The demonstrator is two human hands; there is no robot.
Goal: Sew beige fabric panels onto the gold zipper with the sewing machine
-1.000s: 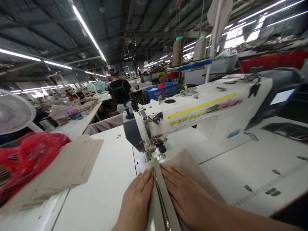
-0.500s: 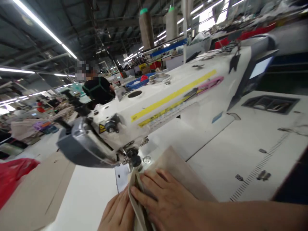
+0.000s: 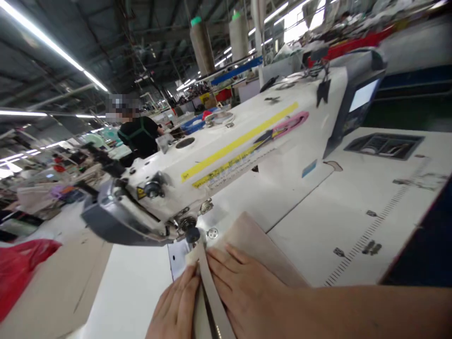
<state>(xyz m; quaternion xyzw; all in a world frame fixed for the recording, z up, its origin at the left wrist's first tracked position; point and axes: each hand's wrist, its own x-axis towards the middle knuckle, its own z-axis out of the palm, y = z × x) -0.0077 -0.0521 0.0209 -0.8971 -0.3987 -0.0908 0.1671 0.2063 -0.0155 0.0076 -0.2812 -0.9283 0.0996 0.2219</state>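
Head view, one moment at a sewing station. The left hand (image 3: 176,308) lies flat, palm down and fingers extended, on the white table (image 3: 353,221) at about 6 o'clock in the view, its fingertips touching the left edge of a beige fabric strip (image 3: 212,294); it presses and does not clench. The right hand (image 3: 243,294) lies flat just to the right of the strip, fingers spread and pointing toward 11 o'clock, pressing down on a beige fabric panel (image 3: 261,245); nothing is gripped in it. The strip runs between the two hands from the bottom edge of the view up toward 12 o'clock, and its far end sits under the needle end of the sewing machine (image 3: 226,155). The panel lies flat on the table at 1 o'clock from the right hand, touching the machine's base. The machine's white arm stretches from about 9 o'clock to 2 o'clock, with a yellow stripe along its top. A screen (image 3: 362,96) is mounted at its right end. Two thread cones (image 3: 202,40) stand behind it at 12 o'clock. A red plastic bag (image 3: 21,268) lies at 8 o'clock beside a stack of beige pieces (image 3: 67,287). Another person (image 3: 137,134) in a dark top stands at 10 o'clock, well apart.
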